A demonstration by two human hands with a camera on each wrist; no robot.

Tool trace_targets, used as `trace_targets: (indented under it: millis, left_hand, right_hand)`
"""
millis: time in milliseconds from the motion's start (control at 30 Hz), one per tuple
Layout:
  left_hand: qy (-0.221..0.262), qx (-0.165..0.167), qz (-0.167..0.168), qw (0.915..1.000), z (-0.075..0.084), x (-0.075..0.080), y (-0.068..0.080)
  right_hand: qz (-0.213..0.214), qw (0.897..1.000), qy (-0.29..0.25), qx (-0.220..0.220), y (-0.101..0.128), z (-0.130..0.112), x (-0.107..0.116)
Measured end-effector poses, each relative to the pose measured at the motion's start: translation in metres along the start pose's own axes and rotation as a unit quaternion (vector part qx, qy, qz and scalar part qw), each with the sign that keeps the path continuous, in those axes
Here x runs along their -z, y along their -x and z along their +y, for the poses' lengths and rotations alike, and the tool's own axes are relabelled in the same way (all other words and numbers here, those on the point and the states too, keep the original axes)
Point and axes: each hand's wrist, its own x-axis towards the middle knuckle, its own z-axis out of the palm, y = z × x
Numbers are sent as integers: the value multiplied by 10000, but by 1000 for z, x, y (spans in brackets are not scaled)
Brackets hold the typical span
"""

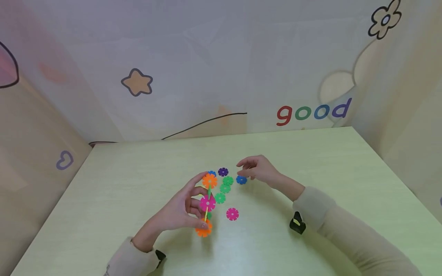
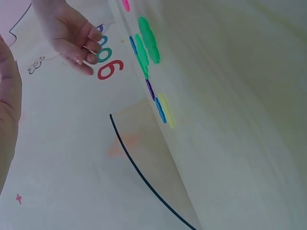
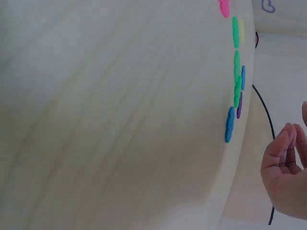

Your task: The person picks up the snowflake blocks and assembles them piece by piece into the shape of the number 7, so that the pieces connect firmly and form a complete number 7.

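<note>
My left hand [image 1: 183, 207] holds an upright chain of notched plastic discs between thumb and fingers. The chain has an orange disc [image 1: 209, 181] on top, a green disc seen edge-on, a pink disc [image 1: 207, 203], a yellow disc seen edge-on and an orange disc [image 1: 203, 228] under the thumb. My right hand [image 1: 260, 168] hovers just above a blue disc [image 1: 241, 180], fingers loosely bent. In the right wrist view that hand [image 3: 288, 177] shows nothing between its fingers, and the blue disc [image 3: 230, 124] lies flat on the table.
Between the hands lie a purple disc [image 1: 223, 171], several green discs [image 1: 225, 188] and a pink disc [image 1: 232, 214]. Another blue disc [image 1: 212, 173] is partly hidden behind the chain. The pale table [image 1: 283, 241] meets a printed curtain [image 1: 207, 57] at the back.
</note>
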Motion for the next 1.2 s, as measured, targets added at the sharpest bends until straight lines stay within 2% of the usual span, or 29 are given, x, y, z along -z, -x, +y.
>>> trace_targets:
  millis: [267,400,867,1067,1200]
  left_hand:
    - [197,-80,-35,9998,-1,0,-1]
    - [201,-20,-9,9998,-1,0,1]
    - [392,-158,-72,9991,-1,-1,0]
    - [413,-174,-70,9990,1,-1,-1]
    - [421,-153,-42,9990,0,0,-1]
  right_hand:
    - [-254,9953,928,-120,-19,27,6]
    - [-442,9922,1145,-223,-24,36,7]
    - [-438,9816,1817,-380,-25,37,1]
    - [-398,9809,1881,-288,-25,36,0]
    - [-373,9853,1646,-274,-22,33,1]
